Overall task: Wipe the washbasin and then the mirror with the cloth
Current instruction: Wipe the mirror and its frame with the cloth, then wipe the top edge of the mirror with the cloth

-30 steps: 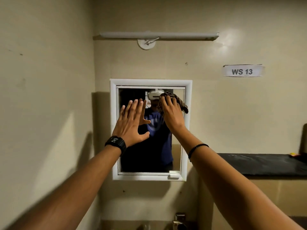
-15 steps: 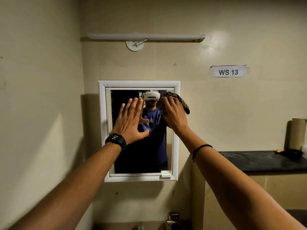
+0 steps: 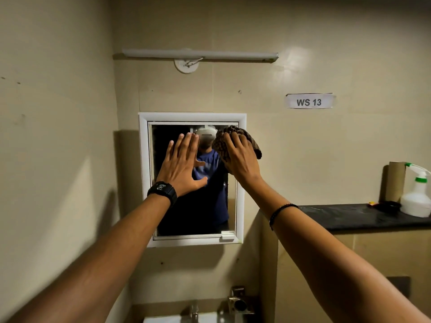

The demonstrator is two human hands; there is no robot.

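left hand (image 3: 180,165): mine's spread flat, fingers apart, palm toward the mirror glass on its left half. Nothing in it. Black watch (image 3: 162,189) on that wrist.

right hand (image 3: 241,159): pressing the cloth against the glass up near the mirror's top right corner, fingers laid over the bunched fabric. Thin dark bracelet (image 3: 279,212) further down the forearm.

cloth (image 3: 233,138): brown, textured, wadded up under my right palm, with a bit sticking out past the fingers toward the white frame.

mirror (image 3: 193,217): small, white-framed, set in the beige wall straight ahead. The reflection shows a blue shirt and a headset, pretty dark otherwise.

washbasin (image 3: 163,320): just the white rim peeking in at the bottom edge, with a metal tap (image 3: 194,311) above it.

worktop (image 3: 349,216): dark slab off to the right, well apart from the mirror. On it are a white spray bottle (image 3: 416,199) with a green nozzle and a cardboard tube (image 3: 395,183) standing upright just beside it.

wall stuff: a tube light (image 3: 200,54) above the mirror and a paper label (image 3: 309,101) reading "WS 13".
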